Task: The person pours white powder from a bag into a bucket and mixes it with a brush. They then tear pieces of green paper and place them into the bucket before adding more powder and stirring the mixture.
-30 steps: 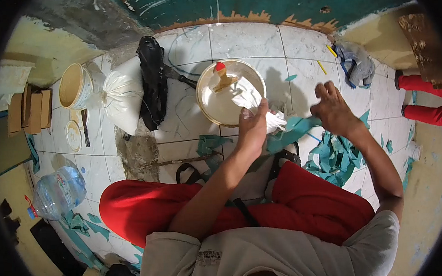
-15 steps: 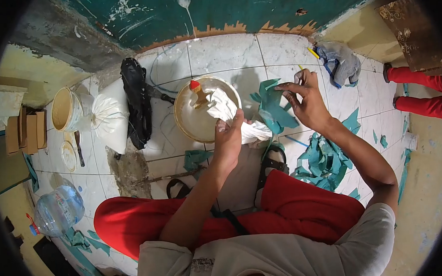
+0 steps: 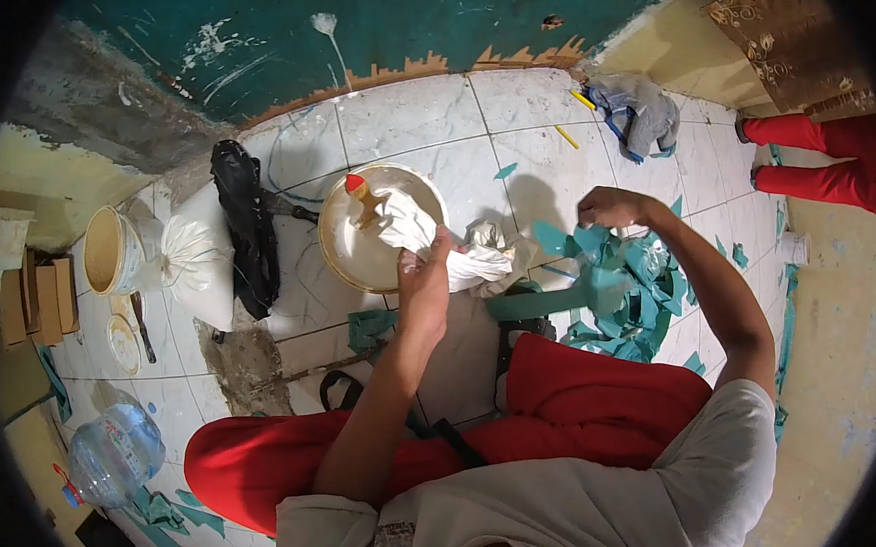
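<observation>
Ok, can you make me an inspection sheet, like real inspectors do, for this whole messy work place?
Surface: white tiled floor with a bare, rough patch.
Job's things: round bucket with a red-tipped brush in it; crumpled white bundle partly over its rim; heap of teal scraps.
Clutter: tied white bag, black bag, big clear bottle.
Hands: left hand grips the bundle; right hand is by the scraps, its grip unclear.
Cables: a thin blue strand near the wall; cannot tell whether it is a cable.
Surroundings: splashed teal wall; another person's red-trousered legs at picture right.
</observation>
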Motion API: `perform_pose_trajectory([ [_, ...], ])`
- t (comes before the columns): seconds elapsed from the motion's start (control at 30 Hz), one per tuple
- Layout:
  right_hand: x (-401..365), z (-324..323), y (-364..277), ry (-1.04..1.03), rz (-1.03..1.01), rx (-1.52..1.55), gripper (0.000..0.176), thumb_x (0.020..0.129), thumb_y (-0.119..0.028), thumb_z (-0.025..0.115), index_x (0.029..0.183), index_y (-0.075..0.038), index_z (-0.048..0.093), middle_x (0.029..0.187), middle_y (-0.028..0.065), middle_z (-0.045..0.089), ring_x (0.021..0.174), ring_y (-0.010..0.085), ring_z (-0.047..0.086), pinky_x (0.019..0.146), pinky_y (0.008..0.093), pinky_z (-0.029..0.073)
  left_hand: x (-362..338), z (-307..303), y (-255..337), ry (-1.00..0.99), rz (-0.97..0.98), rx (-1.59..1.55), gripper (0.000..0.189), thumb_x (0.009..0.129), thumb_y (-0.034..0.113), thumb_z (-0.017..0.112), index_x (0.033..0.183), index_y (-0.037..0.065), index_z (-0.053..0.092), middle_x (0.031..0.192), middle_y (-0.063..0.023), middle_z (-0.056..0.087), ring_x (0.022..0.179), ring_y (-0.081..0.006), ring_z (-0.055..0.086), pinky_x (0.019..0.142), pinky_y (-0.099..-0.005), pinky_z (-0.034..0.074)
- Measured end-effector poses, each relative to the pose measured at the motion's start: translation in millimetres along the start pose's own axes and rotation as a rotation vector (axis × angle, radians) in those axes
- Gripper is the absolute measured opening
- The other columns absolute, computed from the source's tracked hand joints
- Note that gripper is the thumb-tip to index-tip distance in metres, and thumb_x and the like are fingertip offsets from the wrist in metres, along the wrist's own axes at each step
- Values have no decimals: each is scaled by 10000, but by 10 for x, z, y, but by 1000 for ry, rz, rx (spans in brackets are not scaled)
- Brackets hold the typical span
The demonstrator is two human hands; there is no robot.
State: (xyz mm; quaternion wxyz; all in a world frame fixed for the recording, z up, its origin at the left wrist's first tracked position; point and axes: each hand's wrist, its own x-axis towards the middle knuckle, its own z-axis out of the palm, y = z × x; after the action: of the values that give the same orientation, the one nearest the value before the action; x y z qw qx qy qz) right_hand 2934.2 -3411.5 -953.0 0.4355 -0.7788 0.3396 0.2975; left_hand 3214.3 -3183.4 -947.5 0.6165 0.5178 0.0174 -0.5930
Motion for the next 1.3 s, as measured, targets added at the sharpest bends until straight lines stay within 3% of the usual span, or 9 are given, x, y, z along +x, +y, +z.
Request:
perform_pose_trajectory([
  [0.07, -57, -17, 581, 3, 402, 191, 355, 772, -298, 607, 948, -8, 711, 826, 135, 698, 726, 237, 611, 701, 400, 493, 15, -17, -19, 20, -19, -35, 230, 974, 182, 642, 1111, 26, 544, 939, -65, 591, 860, -167, 606, 804, -322, 506],
  [0.13, 65, -77, 2004, 309, -136, -550, 219, 784, -204, 594, 853, -27, 701, 780, 118, 681, 710, 227, 626, 611, 410, 492, 26, -43, -40, 4, -11, -40, 231, 972, 175, 644, 1114, 23, 542, 941, -64, 593, 870, -170, 611, 801, -327, 511],
  [0.2, -337, -134, 1758, 933, 484, 648, 326, 847, -315, 634, 1007, -32, 656, 847, 149, 681, 761, 353, 634, 699, 420, 511, 13, -54, -60, -26, 25, -42, 279, 966, 152, 646, 1174, 6, 531, 965, -78, 605, 907, -190, 627, 801, -341, 525],
  [0.3, -575, -52, 1416, 1669, 637, -141, 590, 833, -324, 714, 1213, 75, 501, 1031, 298, 611, 983, 417, 602, 866, 445, 490, -18, 21, -13, -20, 40, -13, 331, 974, 171, 635, 1225, -5, 512, 1023, -78, 619, 863, -172, 637, 770, -331, 546],
  [0.57, -697, 1225, 832, 74, 791, -302, 1090, 662, -662, 776, 1437, -24, 350, 1428, 281, 425, 1292, 464, 459, 1037, 542, 441, 26, -39, -20, -16, 59, 29, 383, 968, 207, 641, 1192, -53, 472, 956, -119, 595, 939, -233, 645, 880, -372, 538],
  [0.83, -819, 1464, 1335, 472, 952, -284, 887, 773, -510, 769, 1422, -65, 360, 1458, 233, 395, 1312, 437, 429, 985, 550, 469, 61, -34, -20, -82, 113, 30, 290, 977, 178, 633, 1133, -17, 485, 921, -99, 589, 924, -221, 639, 900, -377, 523],
  [1.0, -632, 1347, 1919, 1021, 541, 108, 326, 893, -281, 601, 965, 35, 637, 868, 258, 655, 867, 377, 668, 802, 458, 515, 7, 17, 8, -14, 55, 39, 346, 959, 193, 661, 1173, -13, 484, 965, -97, 589, 917, -210, 636, 872, -362, 533],
  [1.1, -794, 660, 1189, 978, 375, 950, 299, 926, -239, 581, 1077, 18, 607, 906, 113, 669, 749, 222, 648, 612, 371, 541, 7, 41, -9, 10, 58, 22, 384, 956, 201, 663, 1216, -13, 477, 1005, -96, 585, 916, -206, 637, 856, -351, 539],
  [1.3, -473, 196, 618, 886, 240, 838, 403, 933, -224, 579, 1230, 45, 534, 886, 117, 650, 798, 190, 647, 630, 341, 539, -18, 101, 4, 36, 104, 35, 387, 959, 189, 653, 1240, -19, 488, 1037, -98, 599, 888, -189, 634, 831, -337, 541],
])
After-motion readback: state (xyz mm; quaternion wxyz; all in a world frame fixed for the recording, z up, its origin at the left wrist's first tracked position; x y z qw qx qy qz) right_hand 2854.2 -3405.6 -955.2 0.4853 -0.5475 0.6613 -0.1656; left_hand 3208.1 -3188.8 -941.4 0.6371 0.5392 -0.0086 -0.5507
